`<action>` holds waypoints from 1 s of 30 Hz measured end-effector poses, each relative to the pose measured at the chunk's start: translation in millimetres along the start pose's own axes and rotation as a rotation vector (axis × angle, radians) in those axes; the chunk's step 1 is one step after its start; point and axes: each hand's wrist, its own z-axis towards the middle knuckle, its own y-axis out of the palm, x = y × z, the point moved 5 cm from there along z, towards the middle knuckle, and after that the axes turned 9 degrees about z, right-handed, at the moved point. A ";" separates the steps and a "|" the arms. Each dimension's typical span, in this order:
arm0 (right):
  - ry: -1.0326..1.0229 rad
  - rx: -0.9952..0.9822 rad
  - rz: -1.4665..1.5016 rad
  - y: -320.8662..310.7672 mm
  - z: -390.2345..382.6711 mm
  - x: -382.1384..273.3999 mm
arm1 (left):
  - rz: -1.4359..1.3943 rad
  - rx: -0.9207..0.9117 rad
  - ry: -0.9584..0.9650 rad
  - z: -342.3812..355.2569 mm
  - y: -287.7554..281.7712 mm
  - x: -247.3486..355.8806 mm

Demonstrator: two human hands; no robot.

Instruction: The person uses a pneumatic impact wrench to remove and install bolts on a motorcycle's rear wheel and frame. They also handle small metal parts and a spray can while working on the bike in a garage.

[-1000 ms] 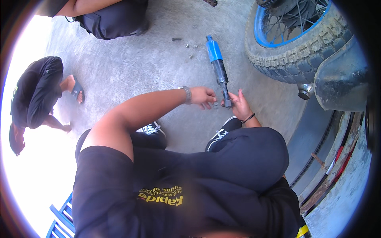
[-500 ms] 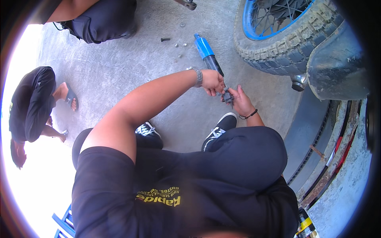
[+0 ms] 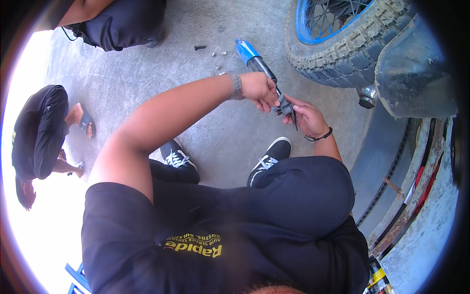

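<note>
My left hand point(image 3: 259, 91), with a metal watch on its wrist, reaches in from the left and pinches the upper left side of a small dark grey metal part point(image 3: 285, 108). My right hand point(image 3: 310, 119), wearing a dark beaded bracelet, holds the same part from the right between thumb and fingers. A thin dark piece sticks down from it. Just beyond my left hand lies a blue-and-black cylinder point(image 3: 255, 62) with a thin rod toward the part; whether the two are joined is hard to tell.
A bolt point(image 3: 199, 47) and several small nuts lie on the concrete floor. A knobbly tyre point(image 3: 342, 68) on a blue rim stands at the upper right, beside a dark guard point(image 3: 416, 71). One person crouches upper left; another point(image 3: 39, 132) is at the left.
Both hands still hold the grey part, which has turned and come slightly up and to the right. The view has shifted a little, so floor items appear higher and further left.
</note>
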 end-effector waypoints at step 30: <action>0.017 -0.053 -0.216 117.5 53.6 -86.3 | -0.160 0.320 0.112 -141.4 -58.0 38.3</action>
